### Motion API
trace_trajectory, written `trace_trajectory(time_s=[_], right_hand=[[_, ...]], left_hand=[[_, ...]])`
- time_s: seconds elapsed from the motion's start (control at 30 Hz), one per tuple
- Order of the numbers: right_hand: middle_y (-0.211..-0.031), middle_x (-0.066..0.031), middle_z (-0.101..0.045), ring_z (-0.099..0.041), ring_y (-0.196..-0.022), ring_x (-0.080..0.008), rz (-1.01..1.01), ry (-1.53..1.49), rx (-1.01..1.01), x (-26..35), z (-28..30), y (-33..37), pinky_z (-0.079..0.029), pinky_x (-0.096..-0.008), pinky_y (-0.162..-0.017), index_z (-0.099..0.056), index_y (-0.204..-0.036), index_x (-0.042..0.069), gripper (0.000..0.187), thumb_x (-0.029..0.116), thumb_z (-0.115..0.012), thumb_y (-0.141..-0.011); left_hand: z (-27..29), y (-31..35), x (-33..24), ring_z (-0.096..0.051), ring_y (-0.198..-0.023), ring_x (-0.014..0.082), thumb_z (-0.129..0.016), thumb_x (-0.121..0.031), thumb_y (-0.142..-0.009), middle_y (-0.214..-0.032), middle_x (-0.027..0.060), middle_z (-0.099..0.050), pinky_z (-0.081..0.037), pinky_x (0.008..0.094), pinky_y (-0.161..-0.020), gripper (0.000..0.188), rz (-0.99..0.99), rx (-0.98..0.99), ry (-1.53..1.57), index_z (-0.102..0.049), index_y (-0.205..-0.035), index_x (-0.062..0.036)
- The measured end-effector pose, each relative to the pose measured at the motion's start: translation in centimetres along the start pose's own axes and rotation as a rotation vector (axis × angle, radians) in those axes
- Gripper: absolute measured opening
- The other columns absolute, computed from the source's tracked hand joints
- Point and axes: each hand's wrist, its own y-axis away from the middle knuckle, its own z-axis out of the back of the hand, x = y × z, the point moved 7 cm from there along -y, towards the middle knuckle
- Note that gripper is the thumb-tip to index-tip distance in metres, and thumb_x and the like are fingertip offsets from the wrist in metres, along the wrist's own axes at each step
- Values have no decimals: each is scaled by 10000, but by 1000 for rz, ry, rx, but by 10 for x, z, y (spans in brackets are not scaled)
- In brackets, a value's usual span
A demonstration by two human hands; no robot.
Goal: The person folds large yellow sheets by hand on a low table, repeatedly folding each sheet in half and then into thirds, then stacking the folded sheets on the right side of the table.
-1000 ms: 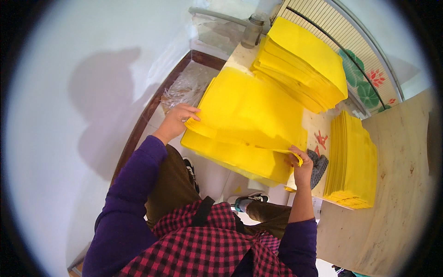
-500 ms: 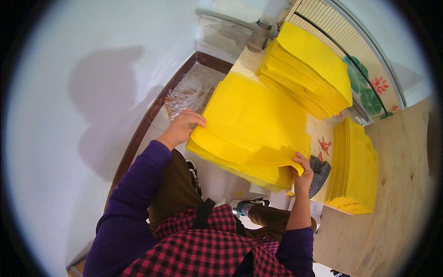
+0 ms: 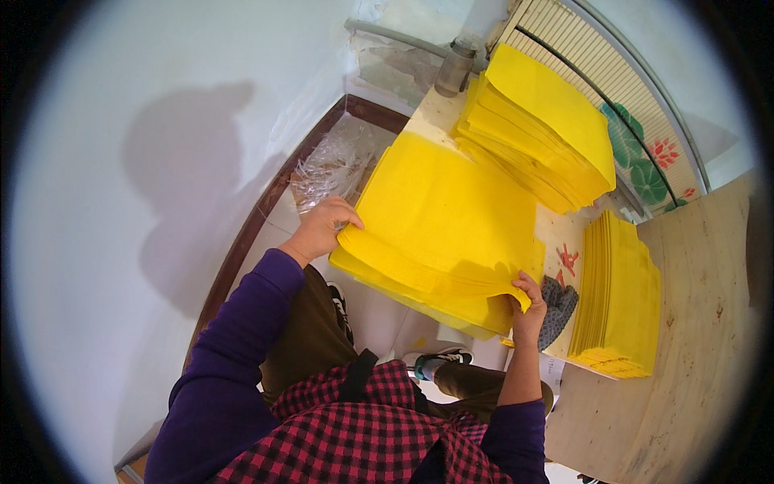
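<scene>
Two hands hold one thick pile of yellow sheets on the bench. The left hand grips the pile's left corner. The right hand pinches its near corner, which curls up. I think the sheets are being squared up; next needs a gentle, even push. They look bright, thin and floppy.

Sheets: thick stack of bright yellow sheets, big & rectangular, lying flat at desk's near edge, w/ near side overhanging. Near edge fans out, layers showing. Left hand grips its left corner; right hand pinches near-right corner, top layers curled up a bit.
</scene>
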Motion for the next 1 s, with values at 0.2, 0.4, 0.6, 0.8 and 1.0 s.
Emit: trace_trajectory(time_s=[0.2,0.4,0.6,0.8,1.0], right_hand=[[-1212,-94,-622,-561,-1151,-221,22,-13,8,0,0,2,-388,-310,-1029,-674,-976,62,347,-178,-644,-727],[-1138,-97,-641,-594,-1077,-220,20,-1,9,6,-1,0,-440,-318,-968,-675,-1004,60,302,-68,-727,-736],[-1025,-34,-645,-592,-991,-153,-144,-154,34,-2,0,0,-459,-285,-933,-649,-1027,19,296,-125,-662,-769],[-1108,-56,-622,-590,-1016,-176,-139,-135,8,-5,-1,-3,-450,-292,-941,-610,-1156,44,368,-80,-639,-811],[-1246,-113,-567,-554,-1129,-212,-127,-3,-2,-4,-1,-1,-419,-308,-985,-455,-1359,45,567,-18,-652,-831]], left_hand=[[1,2,-3,-597,-854,281,-748,13,-635,-824,78,-649,-470,356,-787,192,64,18,-24,-688,-794,-75],[1,1,-3,-591,-882,289,-732,49,-616,-841,72,-647,-471,359,-803,226,76,57,-43,-674,-799,-70],[-2,3,4,-594,-894,288,-734,4,-658,-870,71,-648,-459,367,-820,217,113,66,2,-663,-845,-79],[4,2,0,-549,-1064,285,-772,-54,-689,-1127,88,-608,-419,360,-946,331,86,13,-62,-669,-1000,-99],[3,1,0,-463,-1246,301,-762,-109,-734,-1367,119,-502,-348,374,-1065,548,165,41,-80,-579,-1250,-124]])
